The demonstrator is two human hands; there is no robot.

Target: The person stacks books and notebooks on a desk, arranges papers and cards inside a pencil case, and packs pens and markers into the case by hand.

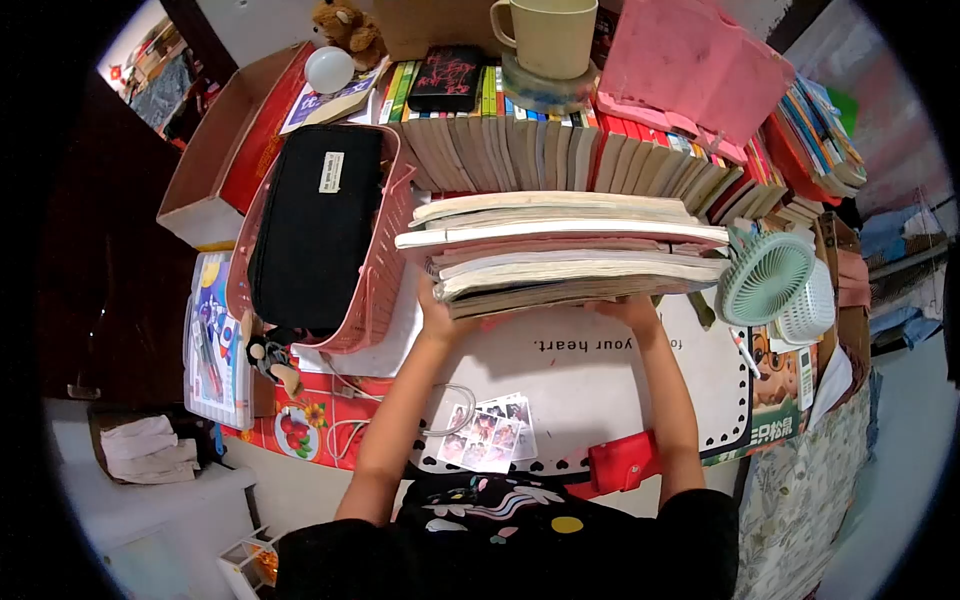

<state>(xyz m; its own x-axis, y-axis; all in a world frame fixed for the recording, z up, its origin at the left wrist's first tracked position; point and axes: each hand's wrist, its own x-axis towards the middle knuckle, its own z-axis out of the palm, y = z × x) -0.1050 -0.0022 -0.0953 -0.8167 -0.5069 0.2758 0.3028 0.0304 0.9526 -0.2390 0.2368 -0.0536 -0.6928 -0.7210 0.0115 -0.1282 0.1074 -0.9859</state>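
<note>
A thick stack of books (pixel 570 255) is held between my two hands above the white desk mat, its page edges facing me. My left hand (pixel 440 310) grips the stack's lower left end, with the fingers partly hidden beneath it. At the lower right my right hand (pixel 632 312) supports the stack from below, its fingertips also hidden. Just past the stack's right end stands a small green fan (pixel 768 278). On the mat (pixel 590 390) in front of me lie photo cards (pixel 490 432), a white cable (pixel 462 400) and a red wallet (pixel 622 463).
A pink basket (pixel 385 270) holding a black case (pixel 315 220) stands left. Behind the stack runs a row of books (pixel 500 150) bearing a cream mug (pixel 553 38), a black phone-like object (pixel 446 78) and a pink holder (pixel 695 65). A clear plastic case (pixel 218 340) sits at far left.
</note>
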